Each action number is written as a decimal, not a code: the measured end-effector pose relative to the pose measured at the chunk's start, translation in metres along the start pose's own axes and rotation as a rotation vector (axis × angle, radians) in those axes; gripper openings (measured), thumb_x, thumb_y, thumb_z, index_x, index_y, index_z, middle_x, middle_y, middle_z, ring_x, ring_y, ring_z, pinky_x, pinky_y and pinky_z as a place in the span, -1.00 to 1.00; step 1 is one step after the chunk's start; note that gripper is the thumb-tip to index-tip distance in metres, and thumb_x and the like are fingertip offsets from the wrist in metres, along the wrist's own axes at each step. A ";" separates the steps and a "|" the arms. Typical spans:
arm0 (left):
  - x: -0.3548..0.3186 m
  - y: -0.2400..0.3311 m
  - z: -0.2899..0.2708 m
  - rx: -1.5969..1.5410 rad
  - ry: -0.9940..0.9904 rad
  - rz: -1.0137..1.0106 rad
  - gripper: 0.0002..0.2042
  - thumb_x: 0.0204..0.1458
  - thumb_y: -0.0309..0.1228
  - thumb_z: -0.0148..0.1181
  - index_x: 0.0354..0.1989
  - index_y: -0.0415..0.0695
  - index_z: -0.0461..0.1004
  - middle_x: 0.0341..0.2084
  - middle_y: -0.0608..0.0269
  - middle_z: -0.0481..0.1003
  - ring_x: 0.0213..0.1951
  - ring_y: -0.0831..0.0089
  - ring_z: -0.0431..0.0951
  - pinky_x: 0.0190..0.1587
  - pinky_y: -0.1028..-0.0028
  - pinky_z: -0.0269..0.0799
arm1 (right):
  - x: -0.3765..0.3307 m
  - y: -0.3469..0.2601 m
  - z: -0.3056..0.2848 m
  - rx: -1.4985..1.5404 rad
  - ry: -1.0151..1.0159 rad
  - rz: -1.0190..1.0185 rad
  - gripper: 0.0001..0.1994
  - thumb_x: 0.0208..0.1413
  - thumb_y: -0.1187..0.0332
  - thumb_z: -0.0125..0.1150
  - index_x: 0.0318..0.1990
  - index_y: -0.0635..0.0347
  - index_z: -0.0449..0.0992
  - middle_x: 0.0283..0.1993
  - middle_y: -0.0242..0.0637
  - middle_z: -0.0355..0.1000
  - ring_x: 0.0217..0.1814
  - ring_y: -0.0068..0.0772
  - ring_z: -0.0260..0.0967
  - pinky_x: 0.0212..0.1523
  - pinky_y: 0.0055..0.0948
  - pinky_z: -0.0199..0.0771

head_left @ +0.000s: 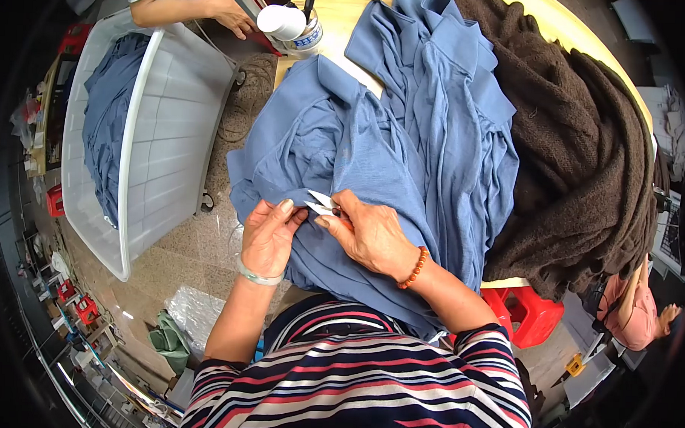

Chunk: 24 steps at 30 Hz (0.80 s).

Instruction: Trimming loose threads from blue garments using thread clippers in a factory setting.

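My left hand (269, 232) pinches the edge of a blue garment (374, 158) between thumb and fingers. In my right hand (372, 234) is a small pair of thread snips (320, 203), its two pale blades spread apart and pointing left toward my left fingertips. The blades lie right by the pinched cloth; whether they touch it I cannot tell. This garment is bunched over the table's near side and hangs down toward my lap. A second blue garment (456, 105) with a collar lies just to the right, partly against the first.
A dark brown knitted pile (571, 146) covers the right of the wooden table (338, 21). A jar (307, 39) stands at the back. On the left is a white wheeled bin (176, 118) holding blue cloth; another person's hand (232, 16) is beyond. A red stool (531, 315) stands below.
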<state>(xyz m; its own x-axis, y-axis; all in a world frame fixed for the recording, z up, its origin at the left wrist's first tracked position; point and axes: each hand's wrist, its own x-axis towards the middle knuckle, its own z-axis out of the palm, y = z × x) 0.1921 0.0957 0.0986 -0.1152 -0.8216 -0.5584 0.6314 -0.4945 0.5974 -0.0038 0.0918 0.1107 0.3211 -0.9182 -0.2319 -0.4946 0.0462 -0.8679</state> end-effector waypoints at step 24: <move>0.001 -0.005 0.001 -0.011 -0.044 0.051 -0.88 0.12 -0.57 0.09 -0.20 -0.18 0.50 -0.23 0.16 0.56 -0.13 0.39 0.54 0.02 0.35 0.42 | 0.002 0.004 0.008 -0.006 0.197 -0.069 -0.78 0.15 0.24 0.17 -0.29 0.20 0.37 -0.62 -0.14 0.38 -0.58 -0.05 0.40 -0.56 -0.19 0.33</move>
<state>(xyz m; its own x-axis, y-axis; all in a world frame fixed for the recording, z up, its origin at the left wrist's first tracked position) 0.1883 0.0970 0.0954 -0.1161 -0.8573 -0.5016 0.6456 -0.4489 0.6178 0.0011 0.0933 0.1033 0.1905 -0.9783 -0.0809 -0.4819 -0.0214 -0.8759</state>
